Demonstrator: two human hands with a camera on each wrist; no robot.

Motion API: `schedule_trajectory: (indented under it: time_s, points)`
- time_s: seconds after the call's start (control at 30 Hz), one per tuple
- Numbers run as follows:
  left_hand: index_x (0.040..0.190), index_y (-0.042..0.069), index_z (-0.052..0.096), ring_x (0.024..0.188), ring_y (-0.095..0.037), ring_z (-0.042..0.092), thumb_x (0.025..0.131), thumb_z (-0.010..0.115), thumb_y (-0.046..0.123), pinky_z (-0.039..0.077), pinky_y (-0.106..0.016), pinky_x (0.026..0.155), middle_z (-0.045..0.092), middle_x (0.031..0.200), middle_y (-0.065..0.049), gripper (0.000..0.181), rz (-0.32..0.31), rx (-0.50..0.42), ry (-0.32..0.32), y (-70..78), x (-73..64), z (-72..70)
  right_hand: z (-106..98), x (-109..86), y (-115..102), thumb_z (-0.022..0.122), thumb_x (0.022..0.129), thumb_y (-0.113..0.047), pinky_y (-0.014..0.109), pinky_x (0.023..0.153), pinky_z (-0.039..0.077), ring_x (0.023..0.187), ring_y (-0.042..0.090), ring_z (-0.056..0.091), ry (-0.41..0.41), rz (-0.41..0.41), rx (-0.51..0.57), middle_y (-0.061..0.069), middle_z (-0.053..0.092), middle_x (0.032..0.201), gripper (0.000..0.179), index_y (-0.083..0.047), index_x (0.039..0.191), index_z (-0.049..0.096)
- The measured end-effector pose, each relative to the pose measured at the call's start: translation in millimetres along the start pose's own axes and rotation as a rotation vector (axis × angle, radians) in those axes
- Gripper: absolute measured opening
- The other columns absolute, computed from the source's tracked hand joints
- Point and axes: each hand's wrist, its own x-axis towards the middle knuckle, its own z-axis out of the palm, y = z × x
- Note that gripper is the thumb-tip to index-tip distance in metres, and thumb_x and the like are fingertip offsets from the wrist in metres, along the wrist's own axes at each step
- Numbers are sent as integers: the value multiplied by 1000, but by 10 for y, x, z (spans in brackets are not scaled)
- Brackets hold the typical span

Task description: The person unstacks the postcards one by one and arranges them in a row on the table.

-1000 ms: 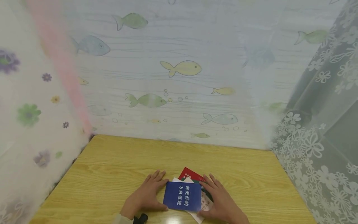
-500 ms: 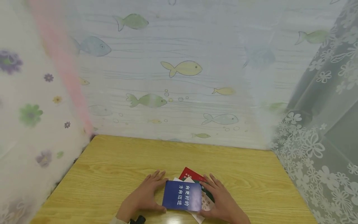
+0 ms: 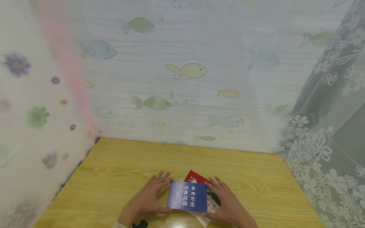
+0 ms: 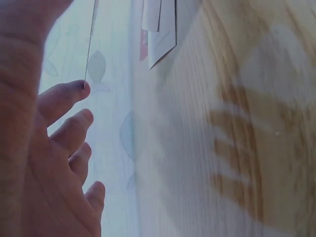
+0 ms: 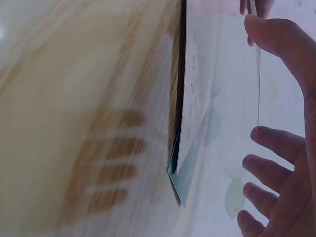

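Observation:
A blue card (image 3: 186,196) with white lettering is held up between both hands, over a loose pile of cards. My left hand (image 3: 146,199) grips its left side, index fingertip and thumb at the corners. At the opposite side my right hand (image 3: 228,204) holds it the same way, other fingers spread. Beneath it show a red card (image 3: 196,176), a dark green card (image 3: 214,196) and a pale card (image 3: 211,207) with writing; the blue card hides much of them. Seen edge-on in the right wrist view, the blue card (image 5: 258,84) stands apart from the pile.
The wood-grain table (image 3: 137,158) runs back to a wall covering (image 3: 182,110) printed with fish. A flower-patterned sheet (image 3: 37,117) borders the left side, and a lace curtain (image 3: 322,148) the right. A black object (image 3: 140,224) sits by the left wrist.
Both hands have raised the blue card slightly, and it now stands a little higher and farther right in the head view. The head view has shifted a little.

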Motion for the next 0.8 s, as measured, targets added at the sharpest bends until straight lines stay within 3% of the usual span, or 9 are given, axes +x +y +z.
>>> schedule_trajectory:
  time_s: [0.1, 0.37, 0.5, 0.63, 0.73, 0.8]
  points:
    - [151, 6, 48, 151, -45, 26, 70, 87, 53, 24, -68, 119, 36, 162, -17, 102, 4, 3, 12, 5, -2, 7, -3, -2, 4, 85, 69, -63, 67, 107, 44, 150, 40, 32, -14, 14, 5, 10, 43, 160, 103, -13, 152, 49]
    - [156, 4, 40, 151, -47, 22, 72, 90, 44, 23, -70, 118, 30, 165, -18, 106, -10, 28, 12, 5, 6, 8, -8, 46, -20, 80, 75, -64, 60, 121, 24, 153, 37, 27, -59, 28, -5, 10, 38, 163, 104, -11, 156, 42]
    - [156, 4, 38, 151, -48, 22, 73, 90, 44, 22, -72, 117, 29, 165, -19, 106, -23, 17, 9, 8, 8, 19, 6, 51, -10, 80, 77, -61, 31, 127, 3, 153, 38, 25, -54, 9, 23, 12, 37, 163, 103, -8, 156, 40]
    - [156, 3, 37, 150, -49, 23, 72, 90, 42, 23, -72, 117, 29, 165, -20, 107, -34, 8, 17, 3, 7, 32, 13, 73, -6, 83, 78, -53, 7, 114, -16, 154, 40, 22, -63, 3, 75, 13, 35, 164, 102, -6, 157, 38]
    - [157, 3, 36, 152, -47, 21, 73, 90, 40, 21, -70, 119, 28, 165, -19, 107, -58, -6, 14, 4, 4, 34, 21, 104, -9, 85, 79, -48, 5, 113, -16, 154, 42, 21, -71, 9, 112, 14, 34, 164, 102, -6, 158, 36]
    - [157, 3, 35, 152, -46, 21, 73, 89, 40, 20, -69, 120, 27, 166, -19, 107, -73, -7, 13, 3, 8, 37, 31, 130, -15, 85, 79, -45, 15, 123, -6, 153, 43, 21, -69, 6, 125, 15, 34, 164, 102, -4, 158, 36]
